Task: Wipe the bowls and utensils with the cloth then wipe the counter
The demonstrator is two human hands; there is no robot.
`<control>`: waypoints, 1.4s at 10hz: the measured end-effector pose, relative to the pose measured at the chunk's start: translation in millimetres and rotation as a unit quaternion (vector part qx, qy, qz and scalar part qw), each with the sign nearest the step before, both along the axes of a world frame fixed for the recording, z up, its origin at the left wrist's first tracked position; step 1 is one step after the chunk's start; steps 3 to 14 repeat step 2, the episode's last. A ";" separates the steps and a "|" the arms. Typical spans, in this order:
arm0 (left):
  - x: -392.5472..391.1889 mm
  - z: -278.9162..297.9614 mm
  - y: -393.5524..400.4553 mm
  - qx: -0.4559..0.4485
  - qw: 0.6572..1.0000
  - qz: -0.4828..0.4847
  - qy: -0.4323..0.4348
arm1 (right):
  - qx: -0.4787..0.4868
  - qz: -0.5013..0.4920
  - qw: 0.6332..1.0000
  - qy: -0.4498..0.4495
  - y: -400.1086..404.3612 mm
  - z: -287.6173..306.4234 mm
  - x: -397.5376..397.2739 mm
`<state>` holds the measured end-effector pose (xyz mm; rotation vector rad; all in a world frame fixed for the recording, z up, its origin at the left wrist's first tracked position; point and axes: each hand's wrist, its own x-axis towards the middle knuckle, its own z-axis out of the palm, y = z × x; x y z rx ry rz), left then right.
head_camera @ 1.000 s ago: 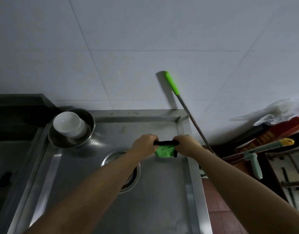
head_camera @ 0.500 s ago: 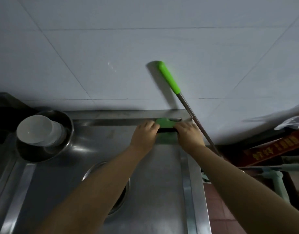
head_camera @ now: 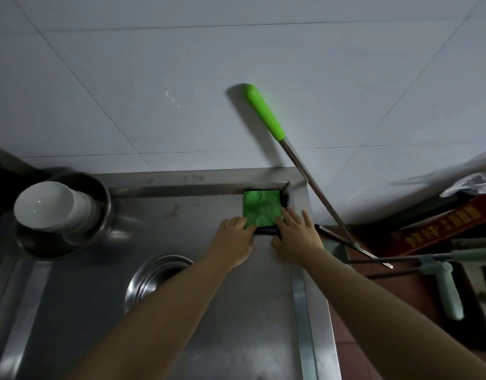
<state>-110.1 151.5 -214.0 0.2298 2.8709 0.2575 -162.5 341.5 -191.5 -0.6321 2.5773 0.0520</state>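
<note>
Sitting at the far left, nested in a steel pan [head_camera: 71,231]: stacked white bowls [head_camera: 55,205], no utensils in sight. Lying open mid-basin: the drain [head_camera: 156,278]. Pressing down flat on the cloth's near edge: left hand [head_camera: 235,239], fingers loosely spread, then right hand [head_camera: 296,234], fingers splayed wide, neither gripping. Lying squared in the basin's far right corner: the green cloth [head_camera: 261,208]. Leaning against the wall at right: a green-handled pole [head_camera: 266,116]. Looking near finished, judging by the cloth laid out flat; whether bowls or counter got wiped, impossible telling.
</note>
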 end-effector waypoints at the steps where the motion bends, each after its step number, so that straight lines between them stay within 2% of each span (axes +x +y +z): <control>1: 10.8 20.3 -3.7 0.012 1.000 0.008 -0.008 | -0.015 -0.016 1.000 0.004 -3.5 16.1 7.6; 2: 19.9 39.9 -9.1 0.008 1.000 0.006 0.009 | -0.024 -0.034 0.999 0.018 -6.3 32.1 16.2; 14: 19.9 39.9 -9.1 0.008 1.000 0.006 0.009 | -0.024 -0.034 0.999 0.018 -6.3 32.1 16.2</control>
